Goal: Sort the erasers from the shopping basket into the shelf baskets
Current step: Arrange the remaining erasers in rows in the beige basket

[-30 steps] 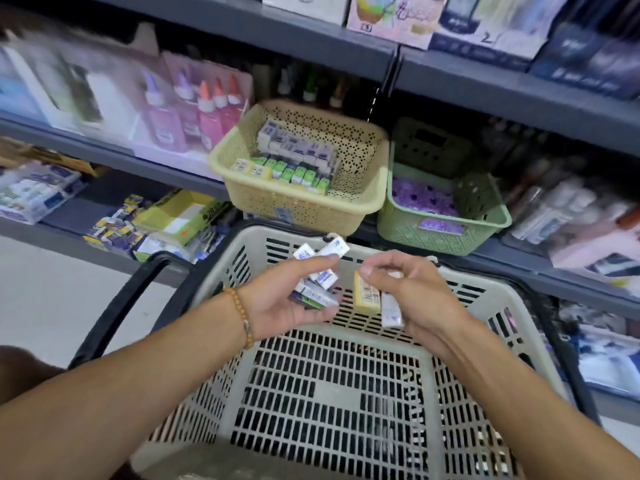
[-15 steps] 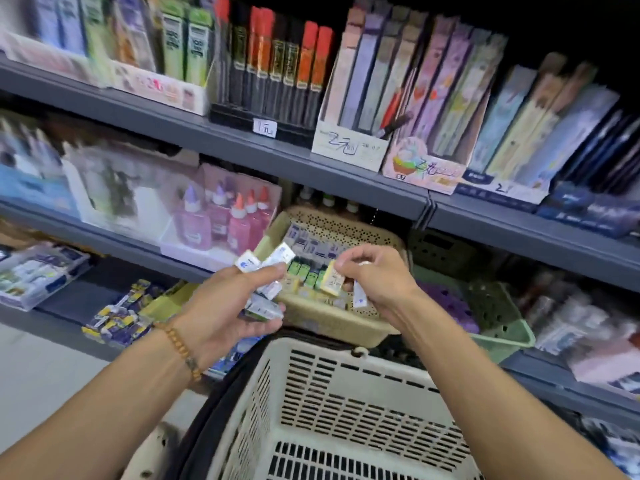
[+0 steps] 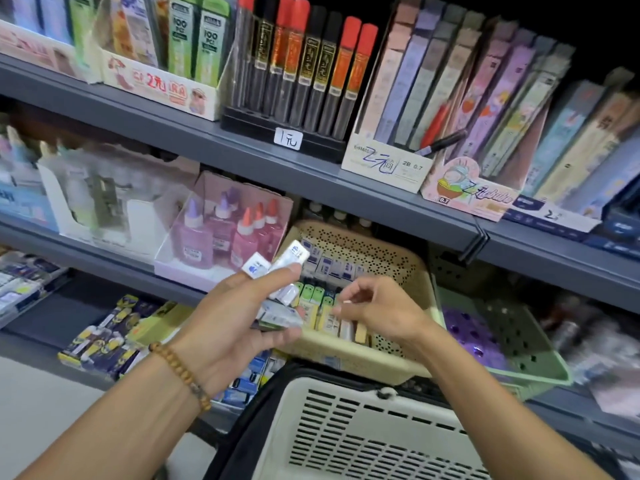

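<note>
My left hand (image 3: 242,317) grips a bunch of erasers (image 3: 289,259), mostly white with blue print, fanned out above and beside its fingers. My right hand (image 3: 381,306) reaches into the beige shelf basket (image 3: 349,367) and pinches a yellow eraser (image 3: 326,321) and a white one (image 3: 346,330) that hang below its fingertips. Rows of white, green and yellow erasers (image 3: 332,266) lie in that basket. The cream shopping basket (image 3: 346,427) sits below both arms; its floor is out of view.
A green shelf basket (image 3: 530,377) with purple items stands right of the beige one. Glue bottles (image 3: 225,237) stand in a box to the left. The grey upper shelf (image 3: 242,157) carries lead tubes and pencil boxes. Packets lie on the lower left shelf.
The view has tilted up from the shopping basket to the shelves. Both hands rose with their erasers, and my right hand has dropped down into the beige basket.
</note>
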`<state>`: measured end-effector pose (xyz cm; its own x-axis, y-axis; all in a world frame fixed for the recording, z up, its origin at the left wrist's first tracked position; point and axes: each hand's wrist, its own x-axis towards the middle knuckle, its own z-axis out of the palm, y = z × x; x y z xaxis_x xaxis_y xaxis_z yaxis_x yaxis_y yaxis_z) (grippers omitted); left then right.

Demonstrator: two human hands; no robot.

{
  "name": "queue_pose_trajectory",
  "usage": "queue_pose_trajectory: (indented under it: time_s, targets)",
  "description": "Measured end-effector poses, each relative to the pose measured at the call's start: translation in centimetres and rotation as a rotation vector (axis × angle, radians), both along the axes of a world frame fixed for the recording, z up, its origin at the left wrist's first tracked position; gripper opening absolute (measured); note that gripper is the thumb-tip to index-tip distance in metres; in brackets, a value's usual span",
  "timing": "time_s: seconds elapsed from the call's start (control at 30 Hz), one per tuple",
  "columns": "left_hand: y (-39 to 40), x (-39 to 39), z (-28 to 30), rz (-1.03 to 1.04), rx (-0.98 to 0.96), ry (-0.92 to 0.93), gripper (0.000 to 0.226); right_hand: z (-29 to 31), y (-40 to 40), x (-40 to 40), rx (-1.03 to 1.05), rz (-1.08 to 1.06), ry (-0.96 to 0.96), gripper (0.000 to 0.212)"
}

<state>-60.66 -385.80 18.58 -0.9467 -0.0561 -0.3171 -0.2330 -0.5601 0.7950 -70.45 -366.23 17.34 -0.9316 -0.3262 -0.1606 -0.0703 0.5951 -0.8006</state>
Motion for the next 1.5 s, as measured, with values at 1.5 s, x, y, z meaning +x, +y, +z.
queue_pose_trajectory:
  time_s: [1.5]
  targets:
    - [-0.8, -1.1, 0.6, 0.033, -0.042, 0.022, 0.082, -0.2, 1.8, -3.7, -0.453, -0.288, -0.181, 0.008]
